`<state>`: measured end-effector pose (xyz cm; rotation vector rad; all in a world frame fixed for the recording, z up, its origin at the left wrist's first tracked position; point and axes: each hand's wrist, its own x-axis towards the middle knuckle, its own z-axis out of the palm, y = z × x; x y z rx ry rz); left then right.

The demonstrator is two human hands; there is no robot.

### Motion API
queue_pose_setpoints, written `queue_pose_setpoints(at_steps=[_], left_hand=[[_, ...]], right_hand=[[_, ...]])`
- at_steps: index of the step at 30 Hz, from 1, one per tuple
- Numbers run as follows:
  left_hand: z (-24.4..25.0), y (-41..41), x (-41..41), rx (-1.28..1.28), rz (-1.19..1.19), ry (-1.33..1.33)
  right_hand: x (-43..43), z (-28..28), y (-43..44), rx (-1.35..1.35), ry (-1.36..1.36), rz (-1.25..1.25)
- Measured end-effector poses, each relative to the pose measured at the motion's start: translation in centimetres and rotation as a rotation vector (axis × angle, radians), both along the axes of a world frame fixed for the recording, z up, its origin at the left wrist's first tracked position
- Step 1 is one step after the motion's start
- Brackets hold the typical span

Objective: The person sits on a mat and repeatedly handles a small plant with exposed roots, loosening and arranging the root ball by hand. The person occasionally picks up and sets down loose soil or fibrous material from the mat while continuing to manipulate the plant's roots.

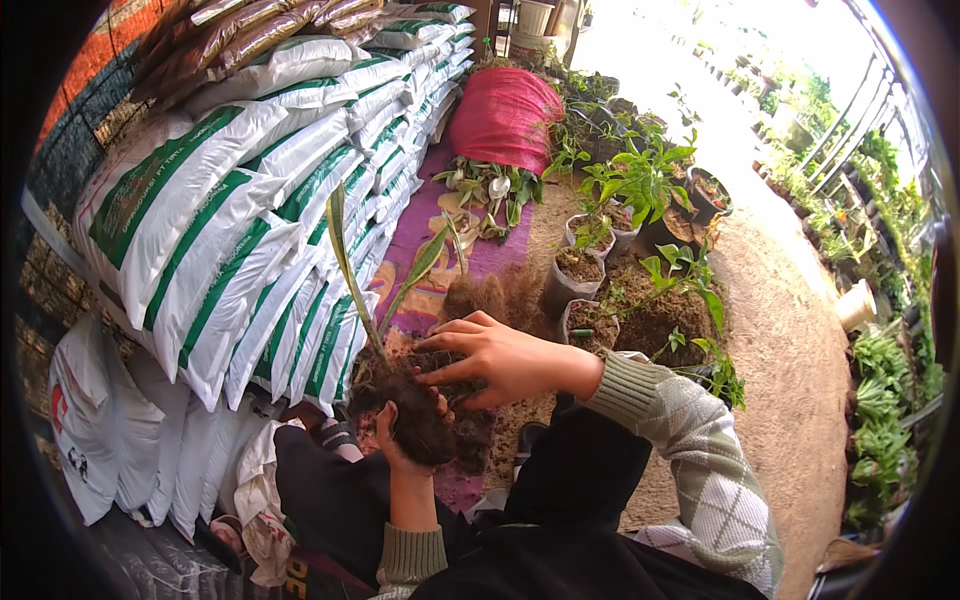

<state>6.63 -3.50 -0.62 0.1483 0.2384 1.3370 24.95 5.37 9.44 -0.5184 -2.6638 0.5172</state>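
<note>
My left hand (397, 442) is wrapped around the dark root ball (420, 416) of an uprooted plant and holds it over the ground mat. A few long, narrow leaves (416, 274) rise from that clump and lean towards the stacked sacks. Just beyond it my right hand (499, 356) is stretched out palm down with fingers apart. Its fingertips are close to the root ball; whether they touch it I cannot tell. Beneath both hands lies loose dark soil (472, 442), and a tangle of brown fibre (495, 296) lies past my right hand.
Green-striped white sacks (247, 247) form a high stack on the left. A purple patterned mat (420, 217) runs beside it, with a red mesh bundle of plants (506, 120) at its far end. Bagged seedlings (577, 274) stand to the right, before a concrete path (780, 337).
</note>
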Motion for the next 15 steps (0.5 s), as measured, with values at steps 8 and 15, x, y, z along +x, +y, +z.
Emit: queue_pose_setpoints(at_steps=[8, 15], left_hand=[[-0.2, 0.2, 0.1, -0.083, 0.05, 0.083], [0.8, -0.1, 0.2, -0.081, 0.061, 0.085]], right_hand=[[-0.2, -1.0, -0.3, -0.035, -0.057, 0.005], [-0.3, -0.4, -0.4, -0.041, -0.005, 0.049]])
